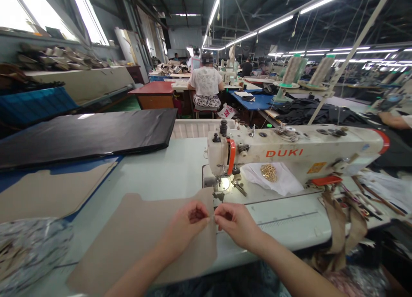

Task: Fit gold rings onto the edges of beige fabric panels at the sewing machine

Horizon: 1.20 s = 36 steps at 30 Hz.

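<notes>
A flat beige fabric panel [144, 228] with a notched outline lies on the sewing table in front of me. My left hand [186, 224] rests over its right part, thumb and forefinger pinched at the right edge. Close beside it, my right hand [236, 224] is pinched just off that same edge; whatever sits between its fingertips is too small to make out. Both hands are just in front of the lit needle area [222, 183] of a white sewing machine [296, 151]. Small scissors or a similar metal tool [238, 184] lie right of the needle.
Gold-coloured small parts [268, 172] sit on white cloth under the machine arm. Black folded material [96, 131] and more beige panels [54, 187] lie left, near a clear plastic bag [32, 250]. Brown straps [337, 228] hang at right. A person [206, 82] sits ahead.
</notes>
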Available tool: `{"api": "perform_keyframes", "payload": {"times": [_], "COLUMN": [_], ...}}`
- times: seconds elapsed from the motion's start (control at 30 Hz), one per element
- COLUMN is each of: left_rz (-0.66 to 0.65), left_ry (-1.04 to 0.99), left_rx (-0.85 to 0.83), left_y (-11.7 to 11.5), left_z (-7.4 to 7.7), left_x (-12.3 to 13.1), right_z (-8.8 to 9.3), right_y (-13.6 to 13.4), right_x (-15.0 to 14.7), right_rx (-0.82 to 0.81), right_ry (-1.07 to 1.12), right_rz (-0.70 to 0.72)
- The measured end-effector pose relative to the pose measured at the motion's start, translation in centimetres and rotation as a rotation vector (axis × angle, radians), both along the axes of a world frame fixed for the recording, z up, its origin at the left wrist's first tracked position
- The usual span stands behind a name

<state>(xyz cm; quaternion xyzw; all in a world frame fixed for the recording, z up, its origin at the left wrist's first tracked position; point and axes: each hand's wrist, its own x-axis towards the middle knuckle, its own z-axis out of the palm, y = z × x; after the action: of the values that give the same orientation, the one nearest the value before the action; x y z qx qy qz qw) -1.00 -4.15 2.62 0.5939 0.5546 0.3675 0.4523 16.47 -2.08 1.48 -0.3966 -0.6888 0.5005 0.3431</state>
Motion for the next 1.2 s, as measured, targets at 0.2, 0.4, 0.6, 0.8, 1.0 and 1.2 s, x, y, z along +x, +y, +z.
{"api": "perform_keyframes", "payload": {"times": [0.2,0.4,0.6,0.8,1.0,1.2], "left_rz": [-0.060,-0.108,-0.079,-0.056,-0.145,-0.119], "left_ry": [0.493,0.825,0.834,0.685,0.775,0.801], "left_rx": [0.300,0.499,0.602,0.765,0.898,0.890], "left_y": [2.2,2.6,2.5,3.7,4.7,4.8], "left_z": [-2.1,-4.8,-4.8,-3.8,-3.3,-3.6], "left_x": [-2.0,-0.8,-0.4,0.2,0.9,1.5], "right_z": [-0.7,-0.8,-0.4,0.0,-0.4,-0.5], "right_y": [1.9,4.9,6.4,6.9,7.3,7.4], "right_x": [0.5,-0.3,-1.6,-1.7,-1.7,-1.8], "right_rx": [-0.309,-0.452,-0.486,-0.484,-0.467,-0.390], "right_ry": [0.048,-0.071,-0.188,-0.264,-0.301,-0.385], "right_rz": [-0.116,-0.135,-0.091,-0.051,-0.035,-0.008]}}
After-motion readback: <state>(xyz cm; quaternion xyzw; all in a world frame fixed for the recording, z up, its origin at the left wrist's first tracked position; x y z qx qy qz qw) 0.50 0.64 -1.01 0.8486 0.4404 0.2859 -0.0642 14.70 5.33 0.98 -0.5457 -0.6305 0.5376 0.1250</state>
